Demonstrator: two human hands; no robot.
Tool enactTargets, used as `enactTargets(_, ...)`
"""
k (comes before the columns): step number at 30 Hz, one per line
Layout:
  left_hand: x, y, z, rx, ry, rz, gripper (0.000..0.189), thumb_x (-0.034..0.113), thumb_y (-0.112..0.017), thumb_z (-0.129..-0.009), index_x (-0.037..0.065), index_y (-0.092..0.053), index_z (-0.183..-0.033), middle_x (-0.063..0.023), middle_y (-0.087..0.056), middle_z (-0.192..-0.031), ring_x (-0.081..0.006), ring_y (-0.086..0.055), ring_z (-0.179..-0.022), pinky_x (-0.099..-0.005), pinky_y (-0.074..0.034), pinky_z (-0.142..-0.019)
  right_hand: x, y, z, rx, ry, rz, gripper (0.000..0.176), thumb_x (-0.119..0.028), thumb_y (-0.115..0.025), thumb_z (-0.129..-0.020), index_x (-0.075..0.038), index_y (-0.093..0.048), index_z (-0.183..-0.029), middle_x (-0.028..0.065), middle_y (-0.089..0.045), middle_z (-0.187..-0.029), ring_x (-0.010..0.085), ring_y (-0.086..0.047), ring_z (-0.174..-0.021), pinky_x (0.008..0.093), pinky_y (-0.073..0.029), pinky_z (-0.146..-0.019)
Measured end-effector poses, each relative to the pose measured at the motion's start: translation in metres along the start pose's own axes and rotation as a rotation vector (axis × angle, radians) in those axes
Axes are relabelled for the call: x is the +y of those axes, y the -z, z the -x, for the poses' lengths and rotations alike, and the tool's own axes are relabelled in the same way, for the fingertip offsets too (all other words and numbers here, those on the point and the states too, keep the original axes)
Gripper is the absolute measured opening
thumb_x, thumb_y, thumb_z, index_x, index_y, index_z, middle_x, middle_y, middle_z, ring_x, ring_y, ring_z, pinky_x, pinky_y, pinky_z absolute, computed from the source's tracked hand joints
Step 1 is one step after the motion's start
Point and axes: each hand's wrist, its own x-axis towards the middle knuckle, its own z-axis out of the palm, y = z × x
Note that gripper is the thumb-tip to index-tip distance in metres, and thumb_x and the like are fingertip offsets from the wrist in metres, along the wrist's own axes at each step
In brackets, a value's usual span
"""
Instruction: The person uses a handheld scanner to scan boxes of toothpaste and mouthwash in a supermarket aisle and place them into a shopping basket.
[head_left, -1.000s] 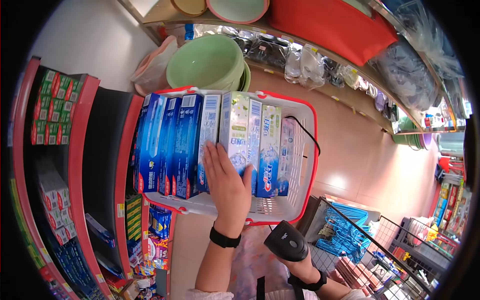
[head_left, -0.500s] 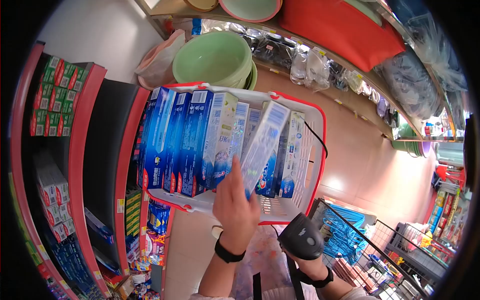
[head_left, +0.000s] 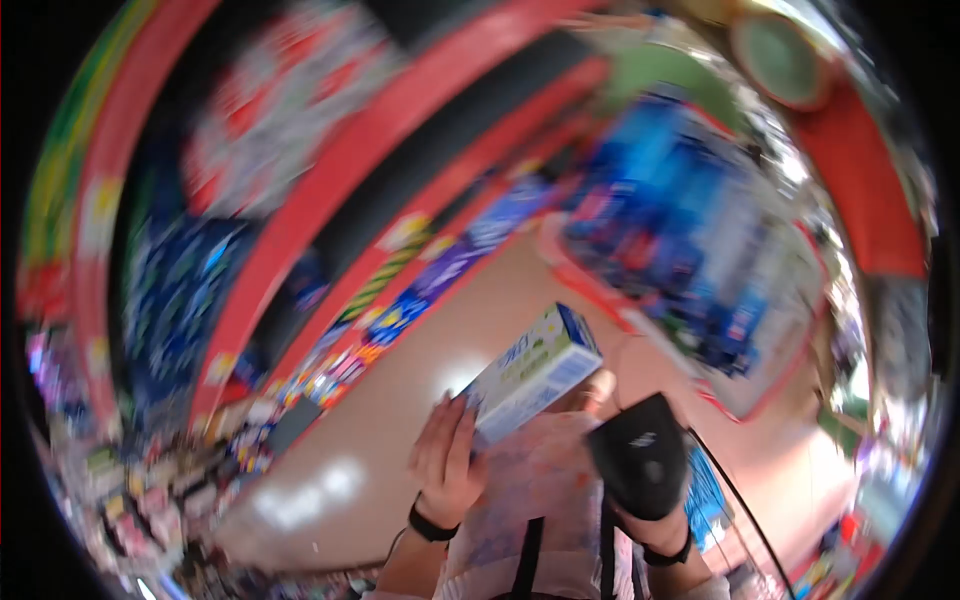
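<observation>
My left hand point(head_left: 447, 458) grips one end of a white, blue and green toothpaste box point(head_left: 537, 370), held tilted in front of my body. Its far end points up and to the right, close to the scanner. A black handheld barcode scanner point(head_left: 640, 458) sits in my right hand point(head_left: 652, 527), whose fingers are mostly hidden beneath it. Up and to the right, apart from both hands, a white basket with a red rim point(head_left: 590, 288) holds a row of blue and white toothpaste boxes point(head_left: 660, 210), smeared by motion.
Red-edged shelves point(head_left: 330, 210) with packed goods run along the left. A green basin point(head_left: 670, 80) is behind the basket. A dark cable point(head_left: 740, 500) hangs right of the scanner. Blue wire-like items point(head_left: 707, 490) lie at lower right.
My left hand has lifted a toothpaste box out of the basket and brought it down near my body. The view has swung left, so the basket appears farther right. The scanner stays in my right hand.
</observation>
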Motion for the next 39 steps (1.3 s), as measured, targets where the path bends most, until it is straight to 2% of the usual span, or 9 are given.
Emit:
enactTargets(4,-0.059,0.053,0.051,0.165,0.435,-0.068,0.052,0.001,-0.067,-0.075,-0.003,-0.047,-0.122,-0.0202,-0.059,-0.109,-0.0333,-0.062,-0.095,-0.0391,-0.050,-0.081,0.024,-0.055,0.010,-0.055,-0.062,0.003,0.042,-0.007,-0.069,-0.067,0.002,-0.055,-0.106,0.0114,-0.063,-0.094,0.0199,-0.062,-0.084,0.0320,-0.049,-0.075)
enactTargets(7,-0.109,0.086,0.072,0.339,0.873,0.273,0.062,0.001,-0.063,-0.081,-0.003,-0.033,-0.135,-0.0133,-0.055,-0.117,-0.0183,-0.055,-0.102,-0.0301,-0.048,-0.082,0.017,-0.093,0.008,-0.186,-0.086,-0.031,0.042,-0.006,-0.068,-0.068,0.003,-0.053,-0.106,0.0113,-0.062,-0.094,0.0184,-0.060,-0.083,0.0311,-0.048,-0.075)
enactTargets(22,-0.313,0.100,0.047,0.665,0.869,1.217,0.031,0.016,-0.049,-0.093,0.003,-0.049,-0.120,-0.0085,-0.057,-0.114,-0.0196,-0.056,-0.101,-0.0327,-0.044,-0.088,0.027,-0.187,-0.003,-0.282,-0.083,-0.081,0.019,0.002,-0.059,-0.079,0.000,-0.057,-0.098,0.0042,-0.061,-0.078,0.0113,-0.057,-0.069,0.0238,-0.046,-0.063)
enactTargets(24,-0.332,0.089,0.049,0.532,0.840,0.996,0.030,0.016,-0.049,-0.093,0.003,-0.049,-0.120,-0.0093,-0.057,-0.114,-0.0208,-0.056,-0.101,-0.0338,-0.044,-0.088,0.027,-0.187,-0.003,-0.275,-0.109,-0.083,0.018,0.002,-0.059,-0.080,0.000,-0.057,-0.098,0.0039,-0.060,-0.077,0.0113,-0.056,-0.068,0.0240,-0.046,-0.063)
enactTargets(28,-0.356,0.082,0.065,0.124,0.585,-0.148,0.029,0.016,-0.048,-0.093,0.002,-0.050,-0.119,-0.0110,-0.057,-0.113,-0.0233,-0.056,-0.101,-0.0361,-0.044,-0.088,0.035,-0.186,-0.001,-0.199,-0.099,-0.108,0.018,0.000,-0.059,-0.081,0.000,-0.057,-0.099,0.0042,-0.060,-0.079,0.0117,-0.056,-0.069,0.0251,-0.046,-0.065)
enactTargets(32,-0.355,0.082,0.072,0.077,0.510,-0.332,0.028,0.016,-0.047,-0.093,0.002,-0.050,-0.117,-0.0127,-0.057,-0.113,-0.0258,-0.056,-0.101,-0.0384,-0.043,-0.087,0.050,-0.173,0.003,-0.206,-0.191,-0.190,0.042,0.003,-0.070,-0.070,0.002,-0.053,-0.109,0.0073,-0.063,-0.099,0.0125,-0.060,-0.087,0.0270,-0.047,-0.080)
enactTargets(34,-0.343,0.085,0.054,0.008,0.722,-0.294,0.024,0.012,-0.045,-0.091,0.000,-0.053,-0.111,-0.0171,-0.058,-0.111,-0.0329,-0.057,-0.098,-0.0430,-0.044,-0.084,0.050,-0.174,0.002,-0.216,-0.193,-0.183,0.040,0.002,-0.070,-0.070,0.002,-0.054,-0.107,0.0070,-0.064,-0.098,0.0124,-0.060,-0.086,0.0267,-0.047,-0.079)
enactTargets(36,-0.343,0.087,0.053,-0.154,0.555,-0.648,0.021,0.013,-0.048,-0.089,0.001,-0.057,-0.104,-0.0173,-0.061,-0.104,-0.0348,-0.059,-0.095,-0.0431,-0.045,-0.080,0.047,-0.175,0.000,-0.227,-0.191,-0.175,0.039,0.002,-0.069,-0.070,0.002,-0.055,-0.106,0.0067,-0.064,-0.097,0.0124,-0.060,-0.084,0.0264,-0.047,-0.077)
enactTargets(39,-0.319,0.097,0.031,0.114,0.567,-0.450,0.022,0.018,-0.053,-0.087,0.003,-0.060,-0.100,-0.0173,-0.062,-0.098,-0.0355,-0.059,-0.092,-0.0426,-0.046,-0.078,0.038,-0.179,-0.002,-0.286,-0.153,-0.141,0.034,0.002,-0.068,-0.071,0.002,-0.056,-0.103,0.0060,-0.064,-0.092,0.0119,-0.060,-0.079,0.0258,-0.047,-0.074)
